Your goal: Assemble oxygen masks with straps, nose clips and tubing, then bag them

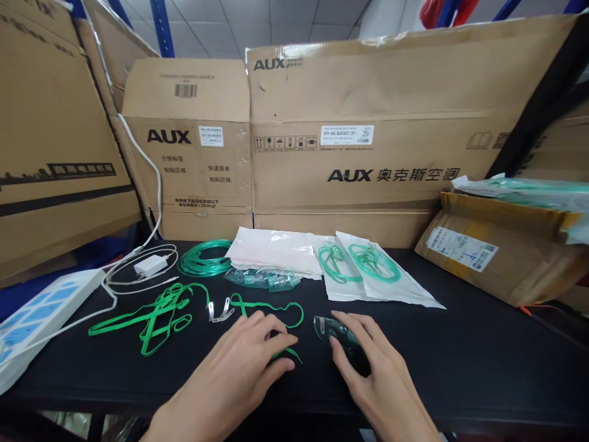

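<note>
My right hand (372, 356) holds a clear green oxygen mask (338, 331) between thumb and fingers, low over the black table. A metal nose strip shows at the mask's left end; the palm side is hidden. My left hand (248, 362) lies over a green elastic strap (271, 306). Its thumb and index finger are apart, and a strap end sticks out past them; the other fingertips are hidden. Just beyond the left hand are some bent metal nose clips (221, 310). A tangle of green elastic straps (161, 313) lies further left.
Coiled green tubing (202, 258), white pouches (276, 248) and clear green masks (264, 279) lie at the back. Two packs (368, 270) with tubing are to their right. A power strip (37, 319) and white cable (159, 184) are left; a carton (488, 245) stands right.
</note>
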Demonstrator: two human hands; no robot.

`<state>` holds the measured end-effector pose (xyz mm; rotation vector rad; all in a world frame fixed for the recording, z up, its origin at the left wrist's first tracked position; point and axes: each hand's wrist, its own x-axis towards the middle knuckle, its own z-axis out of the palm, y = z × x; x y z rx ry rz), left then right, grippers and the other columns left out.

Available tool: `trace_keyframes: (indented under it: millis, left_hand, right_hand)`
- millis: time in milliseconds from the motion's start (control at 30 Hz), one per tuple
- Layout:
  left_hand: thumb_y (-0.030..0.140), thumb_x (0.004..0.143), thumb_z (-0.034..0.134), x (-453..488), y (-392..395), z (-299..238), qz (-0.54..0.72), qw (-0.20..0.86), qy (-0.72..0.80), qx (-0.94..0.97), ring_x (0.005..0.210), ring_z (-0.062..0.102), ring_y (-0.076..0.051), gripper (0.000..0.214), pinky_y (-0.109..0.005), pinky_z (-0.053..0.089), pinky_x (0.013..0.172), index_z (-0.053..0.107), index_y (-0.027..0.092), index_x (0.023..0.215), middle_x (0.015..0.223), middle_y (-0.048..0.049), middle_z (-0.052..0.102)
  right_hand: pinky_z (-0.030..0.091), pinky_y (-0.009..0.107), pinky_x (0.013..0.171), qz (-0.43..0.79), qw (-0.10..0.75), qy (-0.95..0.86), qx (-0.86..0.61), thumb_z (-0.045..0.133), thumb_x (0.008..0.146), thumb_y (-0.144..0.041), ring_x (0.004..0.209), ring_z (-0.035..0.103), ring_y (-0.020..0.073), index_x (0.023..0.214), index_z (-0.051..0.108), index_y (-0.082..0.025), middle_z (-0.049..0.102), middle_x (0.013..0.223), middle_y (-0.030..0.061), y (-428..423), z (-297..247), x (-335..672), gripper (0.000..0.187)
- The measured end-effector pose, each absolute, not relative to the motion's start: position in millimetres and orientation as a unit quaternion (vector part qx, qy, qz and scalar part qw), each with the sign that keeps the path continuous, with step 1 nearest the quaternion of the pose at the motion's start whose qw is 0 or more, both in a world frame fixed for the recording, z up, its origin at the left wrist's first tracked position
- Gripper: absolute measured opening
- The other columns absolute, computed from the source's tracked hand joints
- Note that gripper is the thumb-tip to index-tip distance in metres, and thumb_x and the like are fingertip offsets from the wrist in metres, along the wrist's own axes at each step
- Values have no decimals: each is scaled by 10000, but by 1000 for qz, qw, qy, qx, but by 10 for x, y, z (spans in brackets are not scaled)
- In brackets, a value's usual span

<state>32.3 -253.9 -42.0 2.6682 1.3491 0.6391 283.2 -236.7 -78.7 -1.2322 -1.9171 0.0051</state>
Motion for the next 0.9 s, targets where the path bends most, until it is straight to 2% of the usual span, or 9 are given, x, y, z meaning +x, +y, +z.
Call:
trace_keyframes:
  millis: [133,233,333,467,567,700,900]
  left_hand:
    - [114,1023,635,469,-2440,-527,215,68,432,873,1008,673,-271,211,-482,564,967,753,254,1127,1084,-30,737]
    - [124,1049,585,523,-2409,-601,294,107,424,850,929,665,-240,212,-418,555,910,752,251,1081,1033,-30,740]
    - [163,1062,564,563,-2427,-619,373,163,431,805,930,671,-226,208,-379,540,877,737,272,1023,1006,-24,738]
    - [252,1061,560,573,-2458,-618,402,203,451,771,857,654,-222,176,-402,517,923,707,279,968,939,-15,720]
    - [290,1043,577,562,-2452,-641,404,212,464,759,769,626,-206,174,-403,499,954,723,284,950,853,3,692]
    - [262,1042,570,565,-2440,-643,398,218,478,752,776,628,-191,201,-310,497,827,764,268,988,845,0,683]
    - [232,1030,592,568,-2476,-580,369,246,488,752,779,615,-179,193,-276,438,741,780,239,986,842,0,663]
  right_hand:
    - [627,491,920,51,455,-745,-486,606,1009,-333,1033,749,302,1219,717,-309,781,1115,57,-2375,-727,2849,239]
    - [630,412,945,179,495,-694,-491,670,976,-423,1075,765,285,1164,741,-304,800,1145,52,-2374,-625,2841,234]
    - [648,315,884,324,522,-648,-450,703,947,-497,1024,792,255,1108,717,-271,807,1081,58,-2349,-546,2792,278]
    - [635,235,812,420,522,-638,-380,723,952,-507,911,795,193,1058,641,-280,793,954,18,-2308,-557,2734,264]
    - [619,257,913,467,490,-633,-375,712,971,-511,1024,786,195,1186,625,-304,807,1098,35,-2295,-597,2767,311]
    - [545,333,1103,502,454,-627,-385,722,955,-545,1254,715,233,1419,600,-326,755,1349,72,-2300,-607,2833,527]
    - [547,367,1120,482,449,-641,-395,759,922,-540,1302,690,290,1320,738,-289,750,1378,77,-2321,-595,2774,471]
